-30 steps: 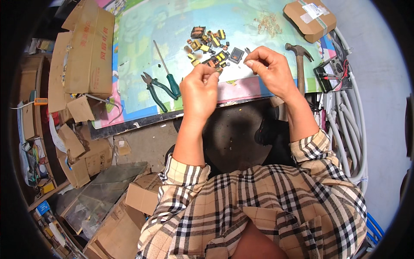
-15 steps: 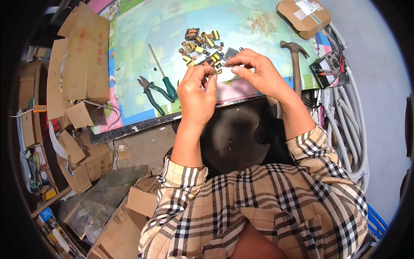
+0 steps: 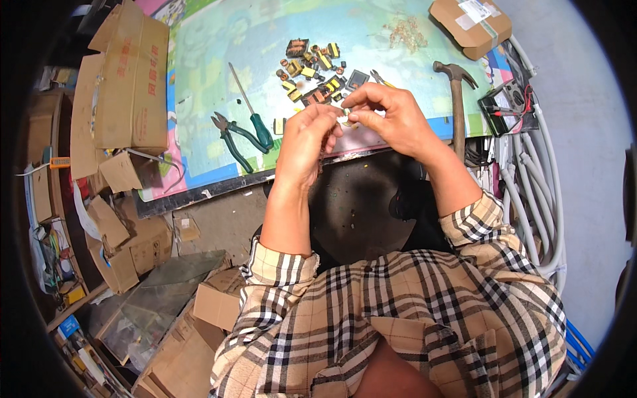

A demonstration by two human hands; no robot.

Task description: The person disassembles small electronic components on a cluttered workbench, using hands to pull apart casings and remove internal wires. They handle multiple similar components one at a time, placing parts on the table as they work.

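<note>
Head view: the left hand (image 3: 306, 136) and right hand (image 3: 385, 114) nearly meet by the near edge of the table (image 3: 206, 83), both pinching 1 small pale piece (image 3: 344, 120). A slack pinch could drop it among the coils (image 3: 324, 62) or onto the floor (image 3: 215, 220).

left hand (image 3: 305, 139) close to right hand (image 3: 393, 121) | components (image 3: 308, 73) beyond | green pliers (image 3: 229, 132) beside screwdriver (image 3: 261, 130)

Left forearm (image 3: 286, 215) and right forearm (image 3: 454, 186) reach toward the far side, converging — left hand (image 3: 306, 140) curled, right hand (image 3: 391, 121) just beside it, its fingers (image 3: 369, 94) bent toward the left.
</note>
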